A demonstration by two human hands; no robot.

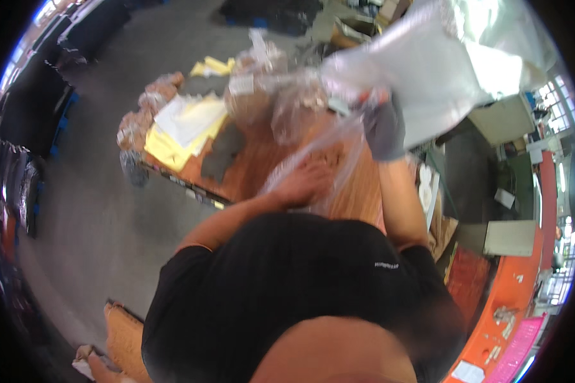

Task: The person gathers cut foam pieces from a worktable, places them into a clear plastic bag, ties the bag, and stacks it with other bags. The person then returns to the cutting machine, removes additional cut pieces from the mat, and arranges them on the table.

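My left hand [309, 182], bare, lies low over the wooden tabletop [359, 191], with clear plastic film [292, 160] across it; whether its fingers grip the film is unclear. Farther up and to the right, my right hand [385, 119], in a grey glove, is closed on the gathered clear film. Something orange shows at its fingertips, too blurred to name. A large translucent plastic sheet or bag [426, 72] spreads beyond the glove. Clear bags with brownish contents [292, 115] stand on the table beyond my left hand.
Yellow and white sheets [187, 124] and dark grey pieces [224, 151] lie on the table's left part, beside more bagged items [134, 129]. An open cardboard box [354, 31] is at the back. Dark stacks on blue pallets [33, 105] stand left. An orange surface [512, 297] lies right.
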